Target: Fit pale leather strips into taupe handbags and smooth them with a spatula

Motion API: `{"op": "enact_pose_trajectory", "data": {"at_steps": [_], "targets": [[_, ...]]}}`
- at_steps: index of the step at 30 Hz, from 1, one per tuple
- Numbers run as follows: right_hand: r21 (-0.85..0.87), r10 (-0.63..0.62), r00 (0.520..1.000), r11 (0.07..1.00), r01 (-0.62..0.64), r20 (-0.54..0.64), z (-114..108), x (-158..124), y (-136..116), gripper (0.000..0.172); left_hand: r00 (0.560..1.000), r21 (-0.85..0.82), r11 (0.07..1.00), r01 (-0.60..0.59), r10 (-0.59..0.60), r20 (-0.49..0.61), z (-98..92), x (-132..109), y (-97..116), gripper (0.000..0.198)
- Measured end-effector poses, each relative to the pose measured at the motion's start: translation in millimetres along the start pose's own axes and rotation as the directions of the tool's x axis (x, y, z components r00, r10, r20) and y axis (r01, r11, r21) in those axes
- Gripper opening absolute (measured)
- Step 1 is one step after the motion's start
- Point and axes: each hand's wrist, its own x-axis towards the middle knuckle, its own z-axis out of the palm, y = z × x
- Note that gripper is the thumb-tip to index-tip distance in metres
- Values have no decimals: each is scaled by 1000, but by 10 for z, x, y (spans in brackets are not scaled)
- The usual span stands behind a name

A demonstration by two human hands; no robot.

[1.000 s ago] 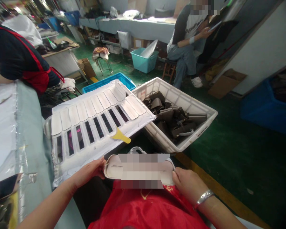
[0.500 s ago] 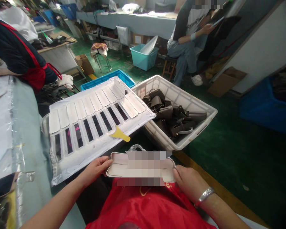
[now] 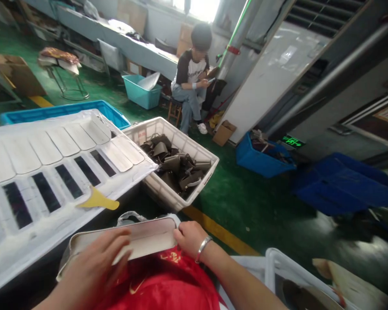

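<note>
A long pale tray-like piece [image 3: 148, 234] with a rounded-corner rim lies across my lap over the red apron. My right hand [image 3: 190, 237] pinches its right end. Over its left part is my left hand [image 3: 97, 262], blurred, with fingers spread across the piece's opening. A looped handle in clear wrap [image 3: 131, 217] stands behind the piece. On the white-covered board [image 3: 61, 206] to the left lie rows of white rounded strips [image 3: 61, 142], and a yellow scraper-like tool [image 3: 98, 200] rests near its front edge.
Beyond the board stands a white crate [image 3: 168, 204] of dark grey bag-like pieces [image 3: 173, 165]. A blue bin [image 3: 67, 107] is behind the board. A person [image 3: 194, 77] sits on a stool holding a phone. Another white crate [image 3: 270, 267] is at lower right.
The view has swung to the right. My left hand has left the left end and moved over the piece, its fingers spreading. My right hand still grips the right end.
</note>
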Motion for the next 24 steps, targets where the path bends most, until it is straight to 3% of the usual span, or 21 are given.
{"op": "enact_pose_trajectory", "data": {"at_steps": [1, 3, 7, 11, 13, 15, 16, 18, 19, 21, 24], "targets": [[-21, 3, 1000, 1000, -4, -13, 19, 5, -10, 35, 992, 30, 992, -119, 117, 56, 106, 139, 143, 26], [-57, 5, 1000, 998, -6, -28, 53, 15, -21, 36, 955, 68, 967, -244, 228, 192, 316, 369, 335, 41], [-89, 8, 1000, 996, -9, -15, 74, 16, -34, 35, 909, 81, 969, -232, 186, 374, 547, 522, 404, 48], [-52, -3, 1000, 999, 3, -6, 58, 3, -30, 33, 890, 89, 969, -230, 173, 422, 560, 476, 391, 43], [108, -6, 999, 994, 2, 32, 70, 11, 7, 33, 891, 110, 967, -230, 164, 423, 560, 467, 399, 41], [419, 44, 985, 901, -112, 169, 104, 35, 66, 40, 891, 113, 970, -214, 147, 429, 562, 476, 400, 41], [565, 69, 962, 797, -212, 263, 126, 52, 97, 45, 891, 105, 974, -201, 137, 433, 561, 484, 396, 42], [728, 87, 909, 570, -381, 409, 165, 89, 148, 52, 891, 74, 981, -177, 128, 436, 552, 498, 379, 45], [757, 87, 896, 502, -417, 436, 177, 105, 163, 53, 892, 58, 984, -169, 128, 434, 545, 502, 368, 46], [777, 82, 898, 471, -418, 433, 183, 129, 170, 50, 897, 39, 987, -155, 125, 423, 533, 504, 348, 46], [751, 41, 907, 546, -372, 420, 151, 138, 150, 41, 900, 34, 990, -136, 109, 422, 527, 497, 330, 47]]}}
